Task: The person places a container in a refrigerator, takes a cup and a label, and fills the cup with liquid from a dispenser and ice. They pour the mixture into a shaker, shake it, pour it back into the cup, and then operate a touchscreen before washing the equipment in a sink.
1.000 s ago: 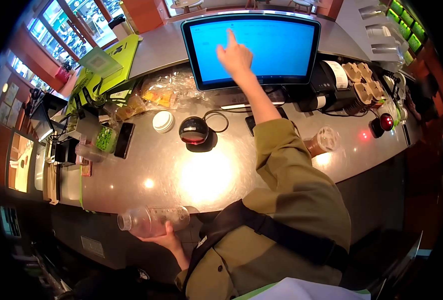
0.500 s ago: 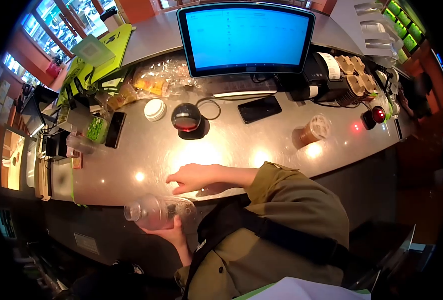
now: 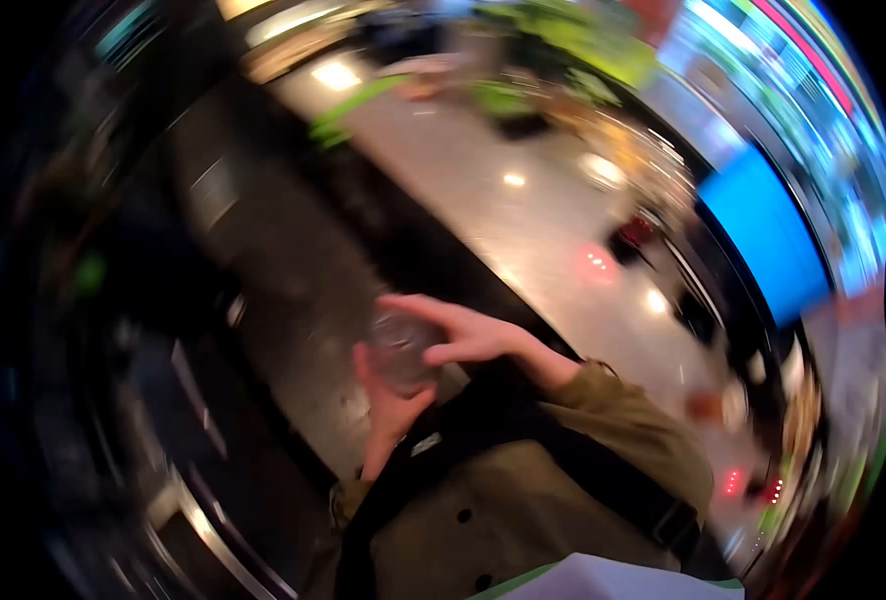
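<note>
A clear plastic shaker (image 3: 401, 348) is in front of my body, seen nearly end-on and smeared by motion. My left hand (image 3: 388, 408) is wrapped round its lower left side. My right hand (image 3: 468, 332) comes from the right, its fingers over the shaker's upper part and its thumb against the near side. What is inside the shaker cannot be made out.
The metal counter (image 3: 433, 135) runs diagonally beyond my hands. On it stand a dark scanner (image 3: 635, 232) with a red glow, a lit monitor (image 3: 768, 238) and a blurred brown drink cup (image 3: 705, 406). Dark floor lies to the left.
My view has swung left, away from the counter. My right hand has left the countertop and come onto the shaker, which my left hand still holds, now turned more end-on.
</note>
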A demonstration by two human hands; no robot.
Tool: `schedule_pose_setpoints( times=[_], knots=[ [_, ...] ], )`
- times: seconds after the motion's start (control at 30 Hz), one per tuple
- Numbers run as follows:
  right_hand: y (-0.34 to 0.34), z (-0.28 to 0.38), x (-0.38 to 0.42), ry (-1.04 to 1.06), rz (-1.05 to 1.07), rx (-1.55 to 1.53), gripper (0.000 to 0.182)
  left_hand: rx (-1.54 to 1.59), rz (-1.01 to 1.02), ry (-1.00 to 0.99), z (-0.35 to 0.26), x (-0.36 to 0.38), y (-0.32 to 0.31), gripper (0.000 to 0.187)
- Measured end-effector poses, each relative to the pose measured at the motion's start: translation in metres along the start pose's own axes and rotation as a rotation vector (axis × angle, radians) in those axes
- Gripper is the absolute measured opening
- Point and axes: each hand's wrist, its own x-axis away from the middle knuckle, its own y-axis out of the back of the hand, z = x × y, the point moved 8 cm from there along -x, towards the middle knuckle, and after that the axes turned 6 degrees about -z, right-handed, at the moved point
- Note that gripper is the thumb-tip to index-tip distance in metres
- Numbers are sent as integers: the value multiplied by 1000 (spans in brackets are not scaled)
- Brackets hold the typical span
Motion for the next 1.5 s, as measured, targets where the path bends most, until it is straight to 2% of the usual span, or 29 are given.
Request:
schedule_pose_setpoints(
  times=[0.07,0.1,0.2,0.27,0.33,0.4,0.43,0.47,0.53,0.67,0.73,0.8,0.9,0.93,0.97,1.0,1.1,1.17,1.2,1.23,1.27,1.3,1.33,1.43,1.5],
  knots=[
    [-41,-14,-25,-81,78,-167,79,-4,-131,-21,-3,18,35,107],
    [-62,-16,-37,-148,138,-240,79,-118,-185,8,-10,27,54,107],
    [-109,-32,-73,-140,257,-139,78,-311,-295,84,-23,37,99,107],
    [-140,-36,-92,-223,347,-175,73,-324,-399,82,-23,48,124,107],
    [-173,-42,-111,-248,406,-146,58,-400,-514,149,-25,58,150,109],
    [-211,-49,-127,-241,511,-231,52,-460,-611,222,-26,72,179,110],
    [-228,-47,-140,-206,543,-186,49,-549,-712,178,-23,80,194,112],
    [-251,-49,-150,-184,562,-322,48,-506,-809,208,-21,95,209,113],
    [-288,-31,-178,-105,517,-409,48,-427,-970,226,-21,121,249,114],
    [-366,-56,-227,-144,509,-512,48,-430,-1315,92,-22,200,336,113],
    [-423,-96,-253,-255,534,-519,46,-320,-1516,-39,-25,245,396,112],
    [-494,-107,-274,-196,489,-508,39,-338,-1688,-84,-48,286,464,111],
    [-657,-104,-291,-235,596,-513,39,-650,-1884,-98,-76,356,582,102],
    [-718,-91,-300,23,689,-303,41,-746,-1940,-113,-73,383,628,102],
    [-782,-80,-308,170,624,-242,40,-673,-1972,-139,-59,410,673,103],
    [-838,-81,-310,290,562,-158,40,-791,-2124,78,-80,420,695,102],
    [-1003,-164,-307,37,886,-172,48,-574,-2051,327,-67,452,757,99],
    [-1044,-141,-296,205,1061,177,54,-367,-1934,540,-24,464,790,98],
    [-1058,-137,-289,294,1146,367,57,-486,-1854,543,-18,462,803,98],
    [-1085,-145,-286,457,1115,395,63,-591,-1772,542,-9,458,812,98],
    [-1111,-150,-282,634,1082,367,61,-677,-1690,540,6,453,813,97],
    [-1130,-140,-271,844,1127,469,62,-698,-1615,421,17,447,814,98],
    [-1151,-125,-259,1069,1156,552,63,-570,-1571,451,35,445,817,100],
    [-1200,-120,-230,1425,1210,539,62,-397,-1595,563,49,443,828,103],
    [-1223,-133,-222,1481,1309,627,62,-371,-1621,554,54,449,844,104]
  ],
)
